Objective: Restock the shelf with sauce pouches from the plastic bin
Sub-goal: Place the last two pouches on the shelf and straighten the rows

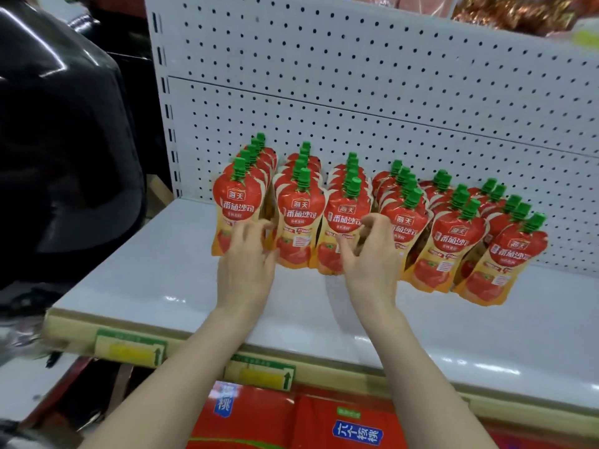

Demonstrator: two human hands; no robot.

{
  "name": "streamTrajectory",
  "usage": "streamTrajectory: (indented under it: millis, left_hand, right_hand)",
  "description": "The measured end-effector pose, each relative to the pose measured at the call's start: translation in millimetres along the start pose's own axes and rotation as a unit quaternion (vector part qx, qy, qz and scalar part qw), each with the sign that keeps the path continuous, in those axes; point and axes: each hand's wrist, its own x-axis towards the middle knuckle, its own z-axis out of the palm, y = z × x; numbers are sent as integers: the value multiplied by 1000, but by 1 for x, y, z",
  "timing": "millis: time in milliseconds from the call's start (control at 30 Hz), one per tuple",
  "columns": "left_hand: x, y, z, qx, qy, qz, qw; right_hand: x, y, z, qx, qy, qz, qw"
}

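Note:
Several rows of red tomato sauce pouches (453,241) with green caps stand upright on the white shelf (162,273), running back to the pegboard. My left hand (249,264) reaches in front of the leftmost pouch (236,202) and the second row's front pouch (299,222), fingers curled at the gap between them. My right hand (369,257) is at the third row's front pouch (345,222), fingers bent against its lower right edge. Neither hand clearly grips a pouch. The plastic bin is out of view.
A white pegboard back panel (324,92) rises behind the pouches. Yellow price tags (133,350) sit on the shelf's front edge. Red boxes (324,426) fill the shelf below. A shiny black object (58,140) bulks at the left.

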Motion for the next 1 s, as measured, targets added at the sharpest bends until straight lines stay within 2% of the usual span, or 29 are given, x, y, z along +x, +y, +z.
streamTrajectory:
  millis: [67,133,233,300,400,700,1000]
  left_hand:
    - [7,-8,-16,7,43,-27,999]
    - [18,-19,-24,21,19,-84,996]
    - [31,-28,-24,38,-55,-147,987]
    - [36,-32,-21,31,-68,-167,983]
    - [38,-34,-17,34,-78,-171,982]
    - [45,-48,-7,15,-85,-172,981]
    - [43,-53,-3,-6,-72,-184,980]
  right_hand:
    - [7,-18,2,-20,-10,-83,996]
    - [25,-32,9,-48,-51,-118,991]
    - [49,-47,18,-79,-113,-103,985]
    - [58,-51,21,-89,-121,-92,984]
    - [66,-57,23,-96,-126,-88,983]
    - [67,-64,38,10,-101,-23,995]
    - [63,-64,39,-4,-90,-42,995]
